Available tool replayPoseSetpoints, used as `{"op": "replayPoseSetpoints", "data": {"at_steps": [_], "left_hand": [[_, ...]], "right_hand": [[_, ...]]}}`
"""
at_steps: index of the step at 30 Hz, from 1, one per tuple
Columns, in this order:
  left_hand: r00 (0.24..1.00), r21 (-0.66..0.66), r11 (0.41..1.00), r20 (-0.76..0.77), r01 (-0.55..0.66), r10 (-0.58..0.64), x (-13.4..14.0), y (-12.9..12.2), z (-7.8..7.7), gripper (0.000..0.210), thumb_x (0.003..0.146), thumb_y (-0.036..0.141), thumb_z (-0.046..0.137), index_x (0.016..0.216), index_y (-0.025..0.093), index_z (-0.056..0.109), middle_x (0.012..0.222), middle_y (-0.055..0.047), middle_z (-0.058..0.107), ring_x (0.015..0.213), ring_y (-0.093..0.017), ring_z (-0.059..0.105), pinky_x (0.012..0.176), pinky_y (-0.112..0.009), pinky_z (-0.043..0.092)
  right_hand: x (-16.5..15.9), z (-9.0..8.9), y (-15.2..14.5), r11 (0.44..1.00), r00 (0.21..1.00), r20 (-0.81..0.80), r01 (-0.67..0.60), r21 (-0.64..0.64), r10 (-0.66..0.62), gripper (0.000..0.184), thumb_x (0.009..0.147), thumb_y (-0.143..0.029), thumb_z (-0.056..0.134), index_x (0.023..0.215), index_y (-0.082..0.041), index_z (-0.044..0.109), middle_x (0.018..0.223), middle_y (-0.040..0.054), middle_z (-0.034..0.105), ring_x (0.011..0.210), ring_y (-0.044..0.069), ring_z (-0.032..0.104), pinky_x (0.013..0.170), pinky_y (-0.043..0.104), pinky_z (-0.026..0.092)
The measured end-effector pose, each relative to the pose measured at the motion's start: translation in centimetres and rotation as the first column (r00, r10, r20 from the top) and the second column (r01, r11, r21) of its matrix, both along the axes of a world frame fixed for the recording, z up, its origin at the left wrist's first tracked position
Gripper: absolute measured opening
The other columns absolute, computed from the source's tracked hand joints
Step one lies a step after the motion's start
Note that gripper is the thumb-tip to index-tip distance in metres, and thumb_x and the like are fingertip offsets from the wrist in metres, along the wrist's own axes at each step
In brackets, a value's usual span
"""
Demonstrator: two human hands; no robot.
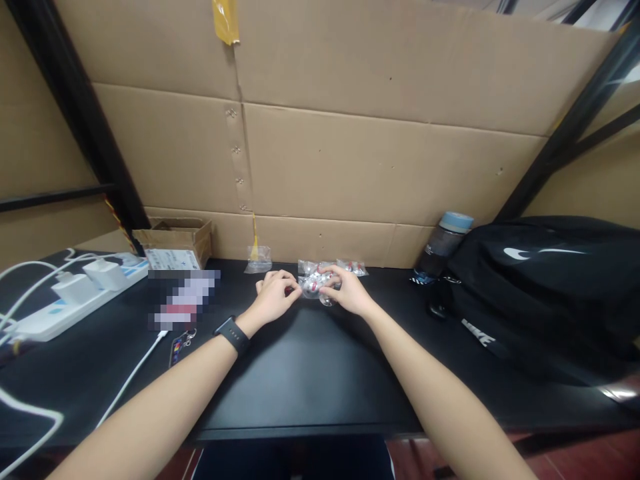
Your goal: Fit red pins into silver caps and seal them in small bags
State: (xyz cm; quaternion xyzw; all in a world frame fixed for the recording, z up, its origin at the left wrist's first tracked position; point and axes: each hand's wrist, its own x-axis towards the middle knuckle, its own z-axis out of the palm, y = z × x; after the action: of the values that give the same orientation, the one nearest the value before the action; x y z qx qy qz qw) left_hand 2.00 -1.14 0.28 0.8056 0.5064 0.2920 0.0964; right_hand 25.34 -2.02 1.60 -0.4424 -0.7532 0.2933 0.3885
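Note:
Near the back of the black table lies a clear plastic bag (311, 285) with several small silver-and-red items in it; their kind is too small to tell. My left hand (274, 295), with a black watch on its wrist, is closed, thumb and fingertips pinching at the bag's left edge. A bit of red shows under its fingers. From the right, my right hand (347, 291) curls thumb and fingers round the bag's right side. A second clear bag (353, 267) with similar items lies just behind my right hand. An apparently flat clear bag (259, 259) lies behind my left hand.
At left are a white power strip (75, 303) with plugs and cables, a small cardboard box (200, 240), a blurred-out object (185, 300) with a white cable, and a key ring tag (176, 348). A bottle (443, 247) and a black backpack (550, 293) stand right. Cardboard (325, 167) walls the back.

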Motion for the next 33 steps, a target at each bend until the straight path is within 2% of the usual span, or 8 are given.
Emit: {"op": "replayPoseSetpoints", "data": {"at_steps": [6, 10, 17, 19, 21, 24, 27, 33], "left_hand": [[0.997, -0.005, 0.998, 0.029, -0.07, 0.07, -1.1, 0.6, 0.7, 0.016, 0.089, 0.037, 0.06, 0.095, 0.029, 0.072, 0.118, -0.005, 0.067, 0.121, -0.032, 0.049, 0.095, -0.05, 0.036], [0.985, 0.006, 0.986, 0.034, -0.168, 0.167, -2.2, 1.5, 0.9, 0.017, 0.087, 0.033, 0.059, 0.1, 0.029, 0.07, 0.122, -0.006, 0.066, 0.122, -0.034, 0.049, 0.094, -0.051, 0.039], [0.983, 0.021, 0.984, -0.041, -0.179, 0.179, -3.4, 2.5, 0.4, 0.018, 0.085, 0.027, 0.059, 0.099, 0.029, 0.07, 0.122, -0.006, 0.064, 0.123, -0.034, 0.048, 0.094, -0.051, 0.04], [0.987, 0.055, 0.99, -0.083, -0.134, 0.138, -3.5, 2.6, 0.2, 0.018, 0.084, 0.027, 0.06, 0.099, 0.03, 0.07, 0.12, -0.006, 0.064, 0.122, -0.033, 0.047, 0.095, -0.05, 0.038], [0.987, 0.095, 0.992, -0.135, -0.08, 0.093, -3.5, 2.5, -0.1, 0.019, 0.083, 0.026, 0.061, 0.099, 0.03, 0.07, 0.119, -0.006, 0.063, 0.121, -0.032, 0.047, 0.095, -0.049, 0.037], [0.976, 0.138, 0.99, -0.212, -0.02, 0.049, -3.6, 2.3, -0.4, 0.02, 0.081, 0.024, 0.062, 0.099, 0.029, 0.07, 0.12, -0.008, 0.061, 0.122, -0.032, 0.046, 0.095, -0.048, 0.036], [0.969, 0.149, 0.989, -0.244, -0.001, 0.038, -3.6, 2.2, -0.6, 0.017, 0.082, 0.027, 0.063, 0.098, 0.028, 0.071, 0.119, -0.009, 0.06, 0.122, -0.033, 0.044, 0.095, -0.048, 0.036], [0.967, 0.14, 0.99, -0.254, 0.001, 0.035, -3.5, 2.3, -0.8, 0.014, 0.088, 0.036, 0.064, 0.095, 0.027, 0.072, 0.116, -0.008, 0.061, 0.12, -0.033, 0.044, 0.096, -0.048, 0.034]], "right_hand": [[5.2, 1.8, 1.3, 0.967, 0.968, 0.061, 0.235, 0.099, -0.242, 0.047, 0.08, -0.025, 0.069, 0.125, -0.021, 0.055, 0.081, 0.0002, 0.071, 0.08, 0.019, 0.07, 0.082, 0.033, 0.05], [10.0, 1.2, 2.4, 0.797, 0.745, 0.298, 0.591, 0.123, -0.597, 0.051, 0.083, -0.02, 0.064, 0.131, -0.027, 0.049, 0.09, 0.0009, 0.074, 0.095, 0.022, 0.068, 0.088, 0.038, 0.043], [10.8, -1.0, 2.9, 0.703, 0.587, 0.456, 0.698, 0.134, -0.669, 0.043, 0.084, -0.022, 0.065, 0.126, -0.021, 0.054, 0.101, 0.0109, 0.072, 0.106, 0.032, 0.063, 0.092, 0.05, 0.038], [10.0, -0.5, 2.8, 0.712, 0.581, 0.457, 0.675, 0.191, -0.673, 0.042, 0.084, -0.021, 0.066, 0.125, -0.02, 0.057, 0.114, 0.0152, 0.068, 0.114, 0.033, 0.059, 0.094, 0.049, 0.038], [8.8, 0.1, 2.6, 0.791, 0.65, 0.467, 0.57, 0.221, -0.599, 0.036, 0.083, -0.022, 0.068, 0.119, -0.021, 0.062, 0.117, 0.0134, 0.067, 0.114, 0.03, 0.058, 0.095, 0.043, 0.04], [6.4, 0.7, 1.9, 0.978, 0.845, 0.494, 0.166, 0.123, -0.206, 0.03, 0.081, -0.029, 0.074, 0.109, -0.021, 0.068, 0.106, 0.0072, 0.069, 0.094, 0.021, 0.063, 0.085, 0.032, 0.045], [4.0, 0.5, 0.9, 0.997, 0.869, 0.495, -0.05, 0.05, 0.018, 0.046, 0.073, -0.035, 0.083, 0.113, -0.02, 0.068, 0.11, 0.0074, 0.069, 0.089, 0.02, 0.063, 0.08, 0.031, 0.047], [2.1, 0.0, 0.3, 0.996, 0.859, 0.511, -0.07, 0.062, 0.028, 0.028, 0.077, -0.023, 0.079, 0.104, -0.019, 0.071, 0.097, 0.0047, 0.072, 0.087, 0.02, 0.065, 0.079, 0.029, 0.046]]}}
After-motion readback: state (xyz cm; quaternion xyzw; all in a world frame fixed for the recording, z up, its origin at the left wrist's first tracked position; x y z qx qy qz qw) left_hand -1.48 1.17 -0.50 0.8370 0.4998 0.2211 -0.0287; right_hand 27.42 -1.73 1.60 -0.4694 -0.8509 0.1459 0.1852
